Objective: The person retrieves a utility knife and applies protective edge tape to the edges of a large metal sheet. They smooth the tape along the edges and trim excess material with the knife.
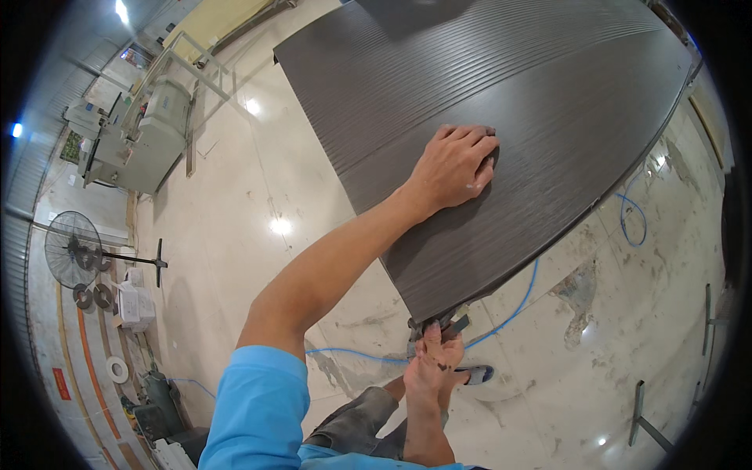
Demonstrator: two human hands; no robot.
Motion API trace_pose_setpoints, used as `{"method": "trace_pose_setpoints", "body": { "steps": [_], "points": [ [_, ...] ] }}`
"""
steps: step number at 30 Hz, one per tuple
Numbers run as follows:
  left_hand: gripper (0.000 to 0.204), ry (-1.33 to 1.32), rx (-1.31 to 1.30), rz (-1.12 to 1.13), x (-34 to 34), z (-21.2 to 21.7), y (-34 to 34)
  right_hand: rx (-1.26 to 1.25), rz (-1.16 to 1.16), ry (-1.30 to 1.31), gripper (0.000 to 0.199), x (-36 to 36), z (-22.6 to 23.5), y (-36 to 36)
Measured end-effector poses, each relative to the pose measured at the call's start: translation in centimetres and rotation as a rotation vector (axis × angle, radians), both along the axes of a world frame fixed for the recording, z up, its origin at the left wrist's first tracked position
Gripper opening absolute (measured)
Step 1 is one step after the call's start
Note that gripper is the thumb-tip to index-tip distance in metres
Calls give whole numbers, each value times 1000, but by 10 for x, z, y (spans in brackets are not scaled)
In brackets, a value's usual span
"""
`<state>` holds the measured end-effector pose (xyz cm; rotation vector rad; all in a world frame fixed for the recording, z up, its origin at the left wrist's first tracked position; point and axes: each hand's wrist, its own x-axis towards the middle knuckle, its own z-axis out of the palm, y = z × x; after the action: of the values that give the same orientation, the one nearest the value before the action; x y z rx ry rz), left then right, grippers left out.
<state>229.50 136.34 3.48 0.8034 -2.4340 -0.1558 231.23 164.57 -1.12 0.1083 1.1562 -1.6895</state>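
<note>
A large dark grey wood-grain panel (548, 102) fills the upper middle, its near corner pointing down toward me. My left hand (454, 166) lies palm down on the panel, arm stretched out, fingers together. A small dark pad edge (490, 131) shows under its fingertips. My right hand (432, 362) is low in the middle, closed around the panel's near corner (439, 317), where a small grey piece (460, 322) sticks out.
A blue hose (517, 309) runs across the pale floor under the panel. A standing fan (74, 249) and stacked boxes are at the left. A grey machine (145, 137) stands at the upper left. Metal brackets (638, 415) lie at the right.
</note>
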Motion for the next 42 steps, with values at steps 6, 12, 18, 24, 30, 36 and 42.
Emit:
{"method": "trace_pose_setpoints", "body": {
  "steps": [6,12,18,24,30,36,42],
  "points": [
    [29,-56,-18,4,4,-9,-8,-125,22,-91,22,-9,8,6],
    [32,-10,-168,29,4,-33,-9,-100,131,-50,23,-2,-12,0],
    [32,-17,-179,29,4,-33,-9,-134,119,-135,25,-5,-31,8],
    [31,24,-40,-52,6,-24,-9,-189,143,-219,29,-9,-40,11],
    [32,5,-22,-69,7,-20,-9,-253,152,-253,30,-8,-38,11],
    [33,10,-29,-86,8,-23,-13,-275,155,-273,29,-11,-38,10],
    [34,0,-7,-74,11,-26,-14,-266,94,-243,39,-2,-54,15]
  ]
}}
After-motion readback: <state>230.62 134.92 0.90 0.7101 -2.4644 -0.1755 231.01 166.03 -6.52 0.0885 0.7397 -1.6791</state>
